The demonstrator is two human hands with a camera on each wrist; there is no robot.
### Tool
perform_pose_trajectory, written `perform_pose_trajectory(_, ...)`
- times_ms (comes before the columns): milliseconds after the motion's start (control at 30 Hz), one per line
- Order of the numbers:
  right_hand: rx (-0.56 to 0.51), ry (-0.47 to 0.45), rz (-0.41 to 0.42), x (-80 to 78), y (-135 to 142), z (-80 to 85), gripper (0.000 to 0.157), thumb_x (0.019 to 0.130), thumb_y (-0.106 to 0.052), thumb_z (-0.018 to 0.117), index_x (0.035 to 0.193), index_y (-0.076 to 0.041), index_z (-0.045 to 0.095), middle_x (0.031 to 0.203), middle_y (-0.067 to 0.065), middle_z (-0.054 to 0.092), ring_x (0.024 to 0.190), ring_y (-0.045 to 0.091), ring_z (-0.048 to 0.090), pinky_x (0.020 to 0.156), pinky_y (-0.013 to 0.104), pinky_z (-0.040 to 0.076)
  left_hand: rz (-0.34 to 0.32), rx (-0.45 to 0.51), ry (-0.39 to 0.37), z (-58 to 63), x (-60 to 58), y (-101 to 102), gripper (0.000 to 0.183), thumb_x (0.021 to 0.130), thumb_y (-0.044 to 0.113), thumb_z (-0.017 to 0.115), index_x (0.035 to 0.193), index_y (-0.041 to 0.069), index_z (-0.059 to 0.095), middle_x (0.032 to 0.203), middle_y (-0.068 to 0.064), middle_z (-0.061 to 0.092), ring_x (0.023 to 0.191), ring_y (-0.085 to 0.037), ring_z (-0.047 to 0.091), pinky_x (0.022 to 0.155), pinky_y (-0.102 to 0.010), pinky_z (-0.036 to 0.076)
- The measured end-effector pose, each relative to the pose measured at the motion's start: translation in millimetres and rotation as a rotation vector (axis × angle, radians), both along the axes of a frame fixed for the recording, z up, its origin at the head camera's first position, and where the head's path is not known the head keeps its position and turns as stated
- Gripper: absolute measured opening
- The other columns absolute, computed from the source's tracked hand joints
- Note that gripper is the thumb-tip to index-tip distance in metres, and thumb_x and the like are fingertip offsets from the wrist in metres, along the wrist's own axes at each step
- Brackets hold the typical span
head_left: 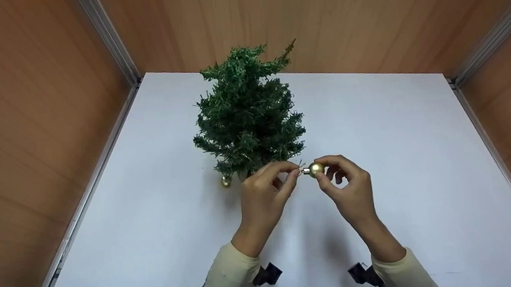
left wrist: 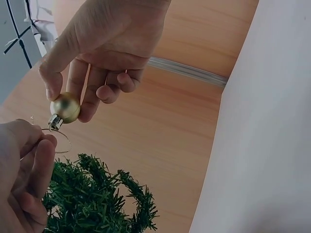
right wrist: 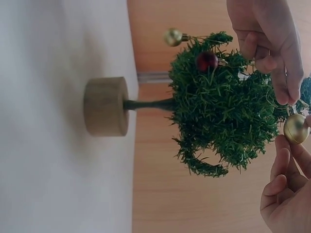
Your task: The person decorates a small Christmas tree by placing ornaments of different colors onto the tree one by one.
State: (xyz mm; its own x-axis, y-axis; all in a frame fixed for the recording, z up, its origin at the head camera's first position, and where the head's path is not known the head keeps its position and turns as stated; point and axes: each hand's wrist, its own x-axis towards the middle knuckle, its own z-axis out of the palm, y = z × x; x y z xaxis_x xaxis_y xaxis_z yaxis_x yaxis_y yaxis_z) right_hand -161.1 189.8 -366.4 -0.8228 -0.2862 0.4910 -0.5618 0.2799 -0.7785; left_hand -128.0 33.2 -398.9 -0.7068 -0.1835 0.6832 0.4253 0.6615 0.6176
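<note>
Between thumb and fingertips my right hand (head_left: 352,188) holds a small gold Christmas bauble (head_left: 316,169) with a silver cap. My left hand (head_left: 266,195) pinches the thin gold loop of wire (left wrist: 69,143) at that cap. Both hands are raised in front of a small artificial Christmas tree (head_left: 248,112), near its lower right branches. A second gold bauble (right wrist: 173,37) hangs from a low branch at the tree's left. In the right wrist view a dark red bauble (right wrist: 207,61) also hangs on the tree, which stands on a round wooden base (right wrist: 106,107).
The tree stands on a white tabletop (head_left: 153,233). Wooden panels (head_left: 342,22) rise at the back and both sides, with metal rails (head_left: 110,36) along the corners. Dark wrist camera mounts (head_left: 268,274) stick out beside the sleeves.
</note>
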Motion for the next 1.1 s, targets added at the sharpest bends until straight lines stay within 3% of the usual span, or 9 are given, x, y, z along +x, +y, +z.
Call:
perform_pose_trajectory(700,0.011,-0.1,0.005,3.6,1.6,-15.6,0.016,0.08,-0.005,0.066,0.096,-0.005,0.065,0.085,-0.002,0.065,0.068,0.017,0.053,0.059,0.033,0.04,0.031,0.033,0.065,4.9,-0.3,-7.7,0.009,0.086,0.024,0.061,0.087,0.018,0.068,0.079,0.012,0.062,0.053,0.005,0.049,0.05,-0.01,0.04)
perform_pose_trajectory(1100,0.008,-0.193,0.107,9.1,-3.4,-32.0,0.026,0.078,-0.004,0.069,0.102,-0.008,0.06,0.094,-0.001,0.061,0.072,0.019,0.053,0.06,0.033,0.042,0.036,0.027,0.073,4.5,0.3,-7.4,0.008,0.085,0.024,0.062,0.085,0.019,0.068,0.079,0.014,0.062,0.053,0.006,0.049,0.05,-0.01,0.039)
